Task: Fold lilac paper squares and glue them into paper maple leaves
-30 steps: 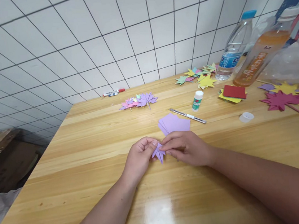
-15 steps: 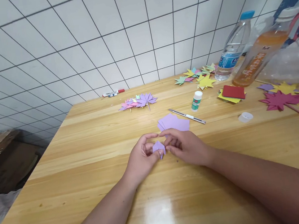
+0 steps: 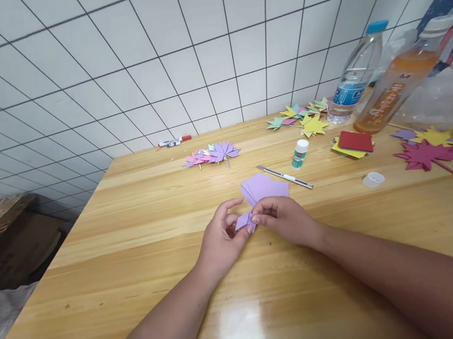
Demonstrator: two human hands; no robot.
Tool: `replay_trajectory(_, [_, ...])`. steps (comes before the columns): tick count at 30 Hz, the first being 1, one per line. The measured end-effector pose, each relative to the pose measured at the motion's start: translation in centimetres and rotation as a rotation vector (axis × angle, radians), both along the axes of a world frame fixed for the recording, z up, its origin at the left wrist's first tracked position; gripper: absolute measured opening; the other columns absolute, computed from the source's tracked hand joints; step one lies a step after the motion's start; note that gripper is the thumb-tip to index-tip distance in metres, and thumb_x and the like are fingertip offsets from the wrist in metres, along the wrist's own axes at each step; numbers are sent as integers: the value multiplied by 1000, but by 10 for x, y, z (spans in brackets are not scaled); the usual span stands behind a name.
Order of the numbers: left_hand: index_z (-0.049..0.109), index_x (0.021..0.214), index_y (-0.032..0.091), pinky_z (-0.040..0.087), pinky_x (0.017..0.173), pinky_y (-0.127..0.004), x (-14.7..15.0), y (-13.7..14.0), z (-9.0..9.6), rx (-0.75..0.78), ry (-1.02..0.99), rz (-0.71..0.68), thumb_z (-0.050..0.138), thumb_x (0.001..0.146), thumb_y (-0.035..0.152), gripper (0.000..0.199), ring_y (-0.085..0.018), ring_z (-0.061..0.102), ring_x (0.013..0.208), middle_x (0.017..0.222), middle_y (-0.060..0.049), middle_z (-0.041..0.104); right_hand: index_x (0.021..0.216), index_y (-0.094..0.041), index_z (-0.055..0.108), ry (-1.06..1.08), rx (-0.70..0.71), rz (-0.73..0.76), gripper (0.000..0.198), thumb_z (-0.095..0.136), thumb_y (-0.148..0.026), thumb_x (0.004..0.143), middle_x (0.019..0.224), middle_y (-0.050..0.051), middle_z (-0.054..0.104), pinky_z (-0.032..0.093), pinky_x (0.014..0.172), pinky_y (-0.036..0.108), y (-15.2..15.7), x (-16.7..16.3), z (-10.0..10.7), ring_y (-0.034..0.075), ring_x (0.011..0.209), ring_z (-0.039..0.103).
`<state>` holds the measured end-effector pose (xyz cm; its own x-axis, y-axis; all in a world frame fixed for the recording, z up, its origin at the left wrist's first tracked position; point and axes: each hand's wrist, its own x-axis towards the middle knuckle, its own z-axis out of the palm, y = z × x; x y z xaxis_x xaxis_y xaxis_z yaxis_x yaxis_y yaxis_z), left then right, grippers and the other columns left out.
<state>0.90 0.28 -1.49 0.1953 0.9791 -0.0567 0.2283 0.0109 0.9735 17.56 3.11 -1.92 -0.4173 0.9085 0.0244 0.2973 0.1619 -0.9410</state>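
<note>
A small folded piece of purple paper (image 3: 243, 221) is held between both hands above the table. My left hand (image 3: 223, 235) pinches its lower edge between thumb and fingers, with the index finger stretched out above. The thumb and fingertips of my right hand (image 3: 280, 217) are closed on the paper's right side, hiding part of it. Just behind the hands lie several purple paper sheets (image 3: 267, 185), fanned out. A utility knife (image 3: 285, 176) rests beyond them, and a glue stick (image 3: 299, 154) stands upright to its right.
Folded paper leaves (image 3: 224, 151) lie at the back, with more leaves (image 3: 312, 125) farther right. Red and yellow paper squares (image 3: 354, 141), a white cap (image 3: 373, 179) and a dark red leaf (image 3: 427, 155) are on the right. A water bottle (image 3: 348, 88) and an orange drink bottle (image 3: 394, 91) stand behind.
The folded purple paper has been turned and now shows a slanted shape. My right hand has come in from beside it and closed its fingertips on it.
</note>
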Motion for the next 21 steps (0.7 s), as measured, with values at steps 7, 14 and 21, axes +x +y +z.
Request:
replay_trajectory(7, [41,119,23,40,61,-22,2,-1,-3,57,13,41,63,74,28,50,-11,55,64,72,2,62,73,-18,56,-102,125,19,12,49,-18,82,73,0,63,42,65,24,0,-1,-1,13,70,57])
replay_trajectory(14, [41,120,23,40,60,-22,-2,-4,1,33,61,-20,62,75,32,51,-11,53,62,70,2,60,82,-18,62,-49,86,34,11,57,-26,77,68,-1,59,37,51,19,-4,0,4,9,57,49])
replay_trajectory(21, [43,121,24,40,61,-22,-1,-5,2,42,39,-55,60,75,28,49,-11,52,63,70,2,56,68,-16,60,76,2,-17,16,56,-30,76,66,0,59,41,57,22,0,3,2,11,62,51])
